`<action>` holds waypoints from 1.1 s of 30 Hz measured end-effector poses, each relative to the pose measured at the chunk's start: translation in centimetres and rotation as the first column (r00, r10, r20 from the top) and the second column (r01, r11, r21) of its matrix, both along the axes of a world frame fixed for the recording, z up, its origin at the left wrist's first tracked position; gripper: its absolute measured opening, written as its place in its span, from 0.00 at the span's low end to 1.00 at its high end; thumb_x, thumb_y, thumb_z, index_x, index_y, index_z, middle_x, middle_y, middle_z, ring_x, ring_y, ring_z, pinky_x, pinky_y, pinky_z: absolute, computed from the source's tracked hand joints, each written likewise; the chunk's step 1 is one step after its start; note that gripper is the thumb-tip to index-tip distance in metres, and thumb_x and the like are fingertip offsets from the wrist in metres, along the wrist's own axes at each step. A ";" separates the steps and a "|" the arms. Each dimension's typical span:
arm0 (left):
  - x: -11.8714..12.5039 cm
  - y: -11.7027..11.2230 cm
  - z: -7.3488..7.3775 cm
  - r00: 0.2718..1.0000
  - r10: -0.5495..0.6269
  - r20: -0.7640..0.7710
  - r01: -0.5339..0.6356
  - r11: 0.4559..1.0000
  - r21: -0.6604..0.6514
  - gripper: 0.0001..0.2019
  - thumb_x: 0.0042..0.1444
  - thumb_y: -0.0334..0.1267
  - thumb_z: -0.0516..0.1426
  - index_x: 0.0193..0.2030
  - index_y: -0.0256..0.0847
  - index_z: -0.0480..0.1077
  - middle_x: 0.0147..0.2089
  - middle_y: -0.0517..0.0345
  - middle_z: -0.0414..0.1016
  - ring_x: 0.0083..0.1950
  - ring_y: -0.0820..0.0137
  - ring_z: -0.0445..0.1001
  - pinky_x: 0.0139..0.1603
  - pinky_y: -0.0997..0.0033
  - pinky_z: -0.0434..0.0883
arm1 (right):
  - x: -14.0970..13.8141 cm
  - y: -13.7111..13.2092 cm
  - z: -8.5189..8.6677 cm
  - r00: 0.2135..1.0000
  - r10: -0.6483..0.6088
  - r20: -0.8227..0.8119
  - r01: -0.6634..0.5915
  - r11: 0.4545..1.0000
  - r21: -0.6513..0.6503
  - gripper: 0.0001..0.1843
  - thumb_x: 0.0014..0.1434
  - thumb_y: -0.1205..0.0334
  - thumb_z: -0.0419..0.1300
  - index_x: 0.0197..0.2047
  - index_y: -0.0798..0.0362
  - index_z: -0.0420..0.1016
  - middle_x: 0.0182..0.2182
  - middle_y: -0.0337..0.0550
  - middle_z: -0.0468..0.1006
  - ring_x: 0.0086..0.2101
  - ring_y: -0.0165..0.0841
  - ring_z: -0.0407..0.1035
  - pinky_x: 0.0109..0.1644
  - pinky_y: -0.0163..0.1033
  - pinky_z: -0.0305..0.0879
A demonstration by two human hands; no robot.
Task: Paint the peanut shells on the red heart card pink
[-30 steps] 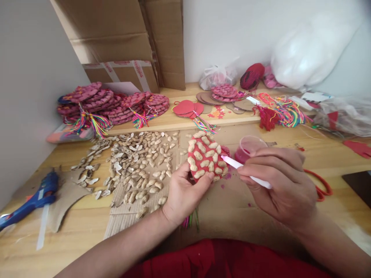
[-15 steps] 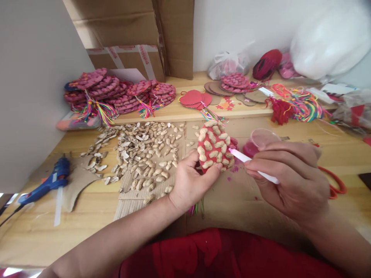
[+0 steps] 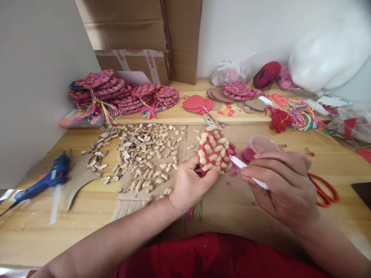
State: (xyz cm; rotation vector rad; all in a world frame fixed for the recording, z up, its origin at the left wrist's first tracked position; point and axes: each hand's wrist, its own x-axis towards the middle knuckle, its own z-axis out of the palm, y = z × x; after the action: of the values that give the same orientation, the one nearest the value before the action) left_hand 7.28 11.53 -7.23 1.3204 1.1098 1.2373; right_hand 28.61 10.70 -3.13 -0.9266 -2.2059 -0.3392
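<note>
Peanut-studded red disc (image 3: 213, 154) is held tilted up above the cardboard sheet (image 3: 232, 200), near the middle of the table (image 3: 333, 162). My left hand (image 3: 189, 185) pinches its lower left edge, thumb on the front rim and fingers tucked behind. My right hand (image 3: 279, 185) is closed in a pen grip around a white stick (image 3: 249, 172). I cannot tell whether that is a brush or a marker. Its pink tip touches the disc's right edge, just in front of the pink cup (image 3: 257, 148). I judge the disc to be very light and fairly stiff, a flat card backing that should hold its shape from one edge. The shells on its face look brittle and bumpy, so pressure there could crush one or pop it loose. The rim and the bare red gaps between shells look like the safest places to hold it, with support from the plain back. Any fresh colour near the right edge may be wet and smear under a finger. Coloured tassel threads (image 3: 194, 211) hang below my left palm and could snag. Loose peanuts (image 3: 145, 154) are spread to the left, with a blue glue gun (image 3: 46, 181) beyond them. Red scissors (image 3: 324, 189) lie to my right, and stacks of pink discs (image 3: 121, 94) sit at the back.
</note>
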 end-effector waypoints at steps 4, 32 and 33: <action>0.0 0.1 0.0 0.999 0.012 0.030 -0.011 1.000 -0.027 0.08 0.56 0.37 0.65 0.43 0.40 0.78 0.46 0.50 0.81 0.45 0.64 0.77 0.50 0.66 0.74 | 0.1 0.2 0.3 1.000 0.023 0.003 -0.023 0.999 0.030 0.10 0.57 0.67 0.68 0.43 0.52 0.77 0.36 0.44 0.83 0.45 0.42 0.74 0.54 0.51 0.70; 1.2 -0.6 1.2 0.855 0.141 0.500 0.050 0.935 -0.350 0.20 0.52 0.38 0.71 0.51 0.39 0.75 0.50 0.51 0.83 0.47 0.64 0.82 0.39 0.70 0.82 | -0.6 0.1 -0.9 0.784 -0.248 -0.570 0.064 0.944 -0.322 0.13 0.57 0.67 0.67 0.47 0.47 0.79 0.37 0.42 0.82 0.42 0.38 0.78 0.49 0.45 0.73; 1.2 -0.7 1.3 0.852 0.146 0.503 0.049 0.934 -0.353 0.21 0.52 0.38 0.71 0.51 0.39 0.75 0.50 0.51 0.82 0.47 0.64 0.82 0.39 0.71 0.82 | -0.5 0.0 -1.0 0.788 -0.259 -0.558 0.075 0.941 -0.331 0.13 0.58 0.66 0.67 0.47 0.47 0.79 0.37 0.41 0.82 0.41 0.37 0.78 0.48 0.44 0.73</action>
State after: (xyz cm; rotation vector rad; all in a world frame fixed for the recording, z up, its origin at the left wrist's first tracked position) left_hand 8.50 10.86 -5.92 0.6230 0.9119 1.2604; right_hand 28.10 10.73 -4.08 -1.2022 -1.6052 0.1986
